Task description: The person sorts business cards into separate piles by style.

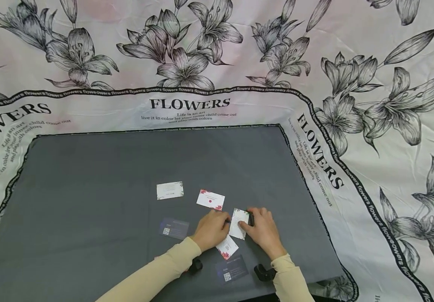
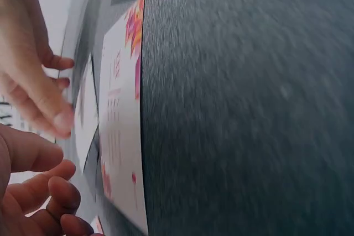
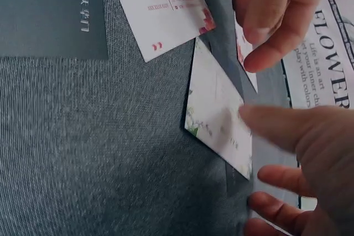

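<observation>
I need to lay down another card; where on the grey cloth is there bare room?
The grey cloth is bare across its far half, beyond the green-edged card and red-flowered card, and down its left side. It is crowded near the left hand and right hand, where cards cluster.
</observation>
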